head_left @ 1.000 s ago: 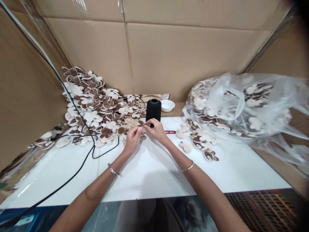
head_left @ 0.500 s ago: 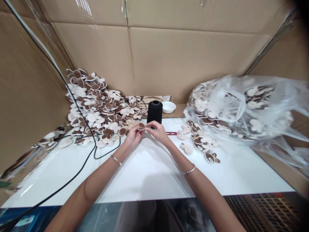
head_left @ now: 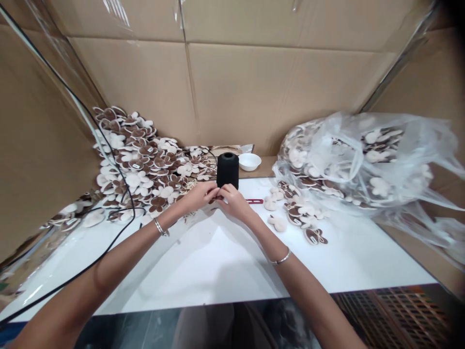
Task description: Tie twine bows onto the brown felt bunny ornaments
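**Lot: two bare hands pinching a small brown piece at a white worktop, with plush cut-outs in heaps**

Head view. The left hand (head_left: 198, 198) and right hand (head_left: 234, 203) meet near the far edge of the white worktop (head_left: 218, 271). Their fingertips close in a narrow pinch on a small brown piece (head_left: 214, 198), mostly hidden by the fingers; its exact shape cannot be told. Each wrist wears a thin silver bangle (head_left: 280, 258).

Just behind the hands stands an upright black thread spool (head_left: 227, 170), cylindrical and matt. Beyond it, past the worktop's far edge, sits a shallow white bowl (head_left: 249, 162). A flat red strip (head_left: 254, 201) lies just right of the right hand.

Left of the hands, a large heap of soft cream-and-brown lobed cut-outs (head_left: 138, 169) piles against a cardboard wall (head_left: 254, 92). A smaller scatter of like cut-outs (head_left: 298, 213) lies right of the hands, beside a crumpled clear plastic bag (head_left: 356, 165) stuffed with more. A black cable (head_left: 109, 242) runs across the worktop's left side, passing under the left forearm.
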